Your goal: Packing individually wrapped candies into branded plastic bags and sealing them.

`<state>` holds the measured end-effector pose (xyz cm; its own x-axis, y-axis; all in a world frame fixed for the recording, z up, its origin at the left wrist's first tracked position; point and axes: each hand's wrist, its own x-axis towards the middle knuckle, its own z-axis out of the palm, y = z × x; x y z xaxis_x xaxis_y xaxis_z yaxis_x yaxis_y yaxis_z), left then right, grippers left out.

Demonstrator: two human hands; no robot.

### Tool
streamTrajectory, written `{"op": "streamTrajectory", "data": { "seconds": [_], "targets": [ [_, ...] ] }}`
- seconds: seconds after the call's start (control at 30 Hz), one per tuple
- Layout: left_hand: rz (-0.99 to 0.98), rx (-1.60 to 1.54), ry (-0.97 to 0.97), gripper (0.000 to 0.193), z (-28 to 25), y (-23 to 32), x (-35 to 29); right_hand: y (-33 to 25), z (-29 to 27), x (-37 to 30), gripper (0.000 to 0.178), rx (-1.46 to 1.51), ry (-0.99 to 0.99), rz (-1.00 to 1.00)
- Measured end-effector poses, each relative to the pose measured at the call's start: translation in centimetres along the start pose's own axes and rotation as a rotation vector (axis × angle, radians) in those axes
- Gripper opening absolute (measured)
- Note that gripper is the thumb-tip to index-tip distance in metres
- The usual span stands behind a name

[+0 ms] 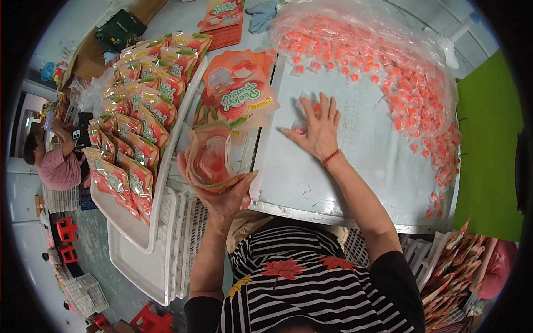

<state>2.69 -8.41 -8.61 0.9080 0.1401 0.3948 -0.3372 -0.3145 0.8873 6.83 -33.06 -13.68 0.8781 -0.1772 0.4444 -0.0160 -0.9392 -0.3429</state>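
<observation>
An opened pink pouch (210,150) is held upright in my left hand (219,194), its mouth spread toward me and a few wrapped pieces faintly visible inside. My right hand (317,125), with a red bracelet at the wrist, lies spread with fingers apart on the pale tabletop (311,172). Small clear-wrapped candies (302,129) with red centres sit under and beside its fingers. Flat printed pouches (236,89) lie stacked just beyond my left hand. A large heap of the same wrapped candies (400,94) spreads along the far and right side of the table.
Filled pouches (139,111) stand in rows in a white tray (161,188) at left, above stacked trays (139,261). More flat pouches (222,28) and a blue cloth (261,16) lie at the back. A green panel (488,150) rises at right; another person (58,164) is at far left.
</observation>
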Motion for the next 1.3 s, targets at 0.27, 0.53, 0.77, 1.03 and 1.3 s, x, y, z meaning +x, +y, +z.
{"op": "streamTrajectory", "data": {
  "seconds": [0.27, 0.53, 0.77, 1.03, 1.3],
  "targets": [
    [0.356, 0.322, -0.113, 0.119, 0.3, 2.5, 1.2, -0.8, 2.4, 1.5, 0.044, 0.088, -0.057, -0.206],
    [0.279, 0.090, -0.195, 0.111, 5.7, 3.9, 1.9, 1.1, 0.6, 0.9, 0.011, 0.301, 0.071, -0.031],
    [0.459, 0.379, -0.128, 0.106, 7.3, 2.9, 1.5, -6.3, -10.9, 5.0, 0.025, 1.421, 0.101, 0.393],
    [0.487, 0.365, -0.121, 0.107, 8.4, 2.5, 1.3, -7.7, -10.6, 3.0, 0.030, 1.004, -0.125, 0.148],
    [0.454, 0.269, -0.194, 0.100, 9.0, 2.7, 0.9, -8.2, -12.2, 4.5, 0.027, 0.500, -0.300, -0.216]
  ]
}}
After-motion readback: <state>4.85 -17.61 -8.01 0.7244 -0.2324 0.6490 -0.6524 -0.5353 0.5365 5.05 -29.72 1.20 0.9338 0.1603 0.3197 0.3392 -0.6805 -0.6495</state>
